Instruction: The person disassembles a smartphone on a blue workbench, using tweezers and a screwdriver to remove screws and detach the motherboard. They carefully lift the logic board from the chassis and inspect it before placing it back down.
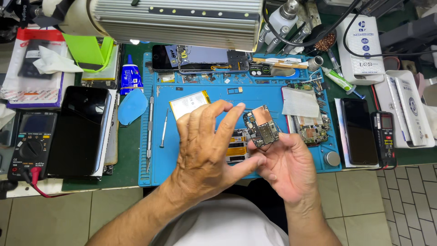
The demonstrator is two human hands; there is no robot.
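Note:
My right hand (287, 166) holds a small phone circuit board (260, 125) with metal shields, tilted up above the blue work mat (159, 164). My left hand (207, 146) is raised beside it, its fingertips reaching over the top edge of the board, its thumb against my right hand. Beneath my hands lies an opened phone with an orange flex cable (236, 148), partly hidden.
On the mat lie a flat battery (189, 103), screwdrivers (164, 127), a blue pick (132, 105), a white cloth (299, 102) and another board (314, 132). A multimeter (31, 146) and black phone (79, 130) sit left; another phone (359, 130) and small meter (386, 136) right. A lamp (177, 20) hangs overhead.

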